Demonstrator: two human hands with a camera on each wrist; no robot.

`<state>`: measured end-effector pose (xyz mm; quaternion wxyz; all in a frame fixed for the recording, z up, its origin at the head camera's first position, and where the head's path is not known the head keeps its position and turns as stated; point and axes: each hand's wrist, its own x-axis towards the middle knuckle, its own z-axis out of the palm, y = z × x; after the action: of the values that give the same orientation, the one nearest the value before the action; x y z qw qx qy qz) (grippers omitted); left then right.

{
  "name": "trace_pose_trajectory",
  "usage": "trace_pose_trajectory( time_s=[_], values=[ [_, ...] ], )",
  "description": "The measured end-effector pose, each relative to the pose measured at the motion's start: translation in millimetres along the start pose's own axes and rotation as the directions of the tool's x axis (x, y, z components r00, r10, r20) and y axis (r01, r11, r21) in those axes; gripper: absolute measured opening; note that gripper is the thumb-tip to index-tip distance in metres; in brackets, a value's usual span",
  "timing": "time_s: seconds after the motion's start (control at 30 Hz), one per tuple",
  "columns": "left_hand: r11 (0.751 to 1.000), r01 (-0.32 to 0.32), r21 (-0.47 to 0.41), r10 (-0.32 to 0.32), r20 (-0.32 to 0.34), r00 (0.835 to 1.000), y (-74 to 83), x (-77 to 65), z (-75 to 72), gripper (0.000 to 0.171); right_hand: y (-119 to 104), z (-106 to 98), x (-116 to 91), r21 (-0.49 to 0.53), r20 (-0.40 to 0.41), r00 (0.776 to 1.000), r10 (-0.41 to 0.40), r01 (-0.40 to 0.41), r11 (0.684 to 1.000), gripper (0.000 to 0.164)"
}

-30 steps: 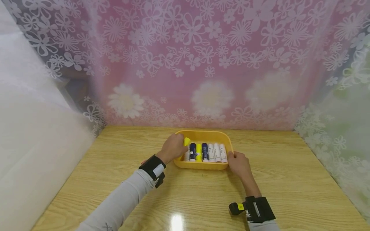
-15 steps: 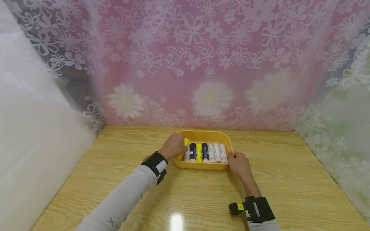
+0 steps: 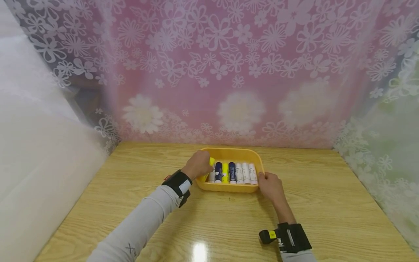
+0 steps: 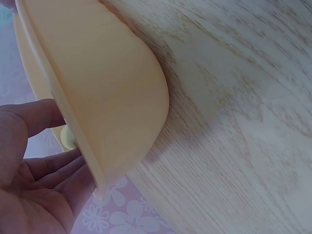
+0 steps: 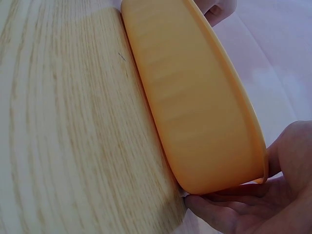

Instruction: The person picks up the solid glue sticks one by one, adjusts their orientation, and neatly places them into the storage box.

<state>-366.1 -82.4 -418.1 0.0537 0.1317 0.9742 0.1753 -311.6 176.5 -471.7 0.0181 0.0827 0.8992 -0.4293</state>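
Note:
A yellow plastic basket [image 3: 229,188] stands on the table, with a row of glue sticks in white, navy blue and yellow lying side by side in it. At its left end my left hand [image 3: 197,164] pinches a yellow glue stick [image 3: 212,161], mostly hidden behind the fingers. The left wrist view shows the thumb and fingers around the stick's pale end [image 4: 68,137], just over the basket's rim. My right hand [image 3: 271,186] grips the basket's right end. In the right wrist view, its thumb and fingers [image 5: 212,210] hold the corner from the rim to the underside.
The wooden table [image 3: 314,196] reaches back to a pink flowered curtain [image 3: 235,72] close behind the basket. White sheeting [image 3: 42,145] hangs along the left side, and flowered sheeting [image 3: 389,153] along the right. Both wrists carry black straps [image 3: 294,237].
My left wrist and forearm have shifted slightly to the right and forward, with the hand still on the yellow glue stick. The right hand and basket have stayed in place.

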Motion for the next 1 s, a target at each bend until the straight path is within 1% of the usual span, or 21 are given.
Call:
trace_pose_trajectory(
  time_s=[0.27, 0.5, 0.67, 0.87, 1.0],
  values=[
    [1.0, -0.009, 0.011, 0.008, 0.014, 1.0, 3.8, -1.6, 0.4, 0.035, -0.7, 0.4, -0.3, -0.004, 0.0, 1.0, 0.004, -0.004, 1.0, 0.047],
    [1.0, 0.021, 0.014, -0.021, 0.023, 1.0, 7.3, -0.7, 0.1, 0.026, -2.1, -0.2, -1.3, -0.001, 0.005, 1.0, 0.016, -0.016, 1.0, 0.047],
    [0.999, 0.027, 0.023, -0.028, 0.03, 0.999, 7.2, 0.3, 1.5, 0.028, -2.4, 0.0, -1.5, -0.003, 0.004, 1.0, 0.012, -0.012, 1.0, 0.047],
    [0.999, 0.014, 0.029, -0.014, 0.006, 1.0, 5.5, 1.8, 3.2, 0.03, -1.9, -0.2, -1.8, -0.002, 0.0, 1.0, 0.01, -0.01, 1.0, 0.046],
    [0.999, 0.022, 0.032, -0.022, 0.006, 1.0, 4.8, 4.5, 4.1, 0.029, -2.5, -1.1, -2.1, -0.006, -0.002, 1.0, 0.015, -0.015, 1.0, 0.046]
  ],
)
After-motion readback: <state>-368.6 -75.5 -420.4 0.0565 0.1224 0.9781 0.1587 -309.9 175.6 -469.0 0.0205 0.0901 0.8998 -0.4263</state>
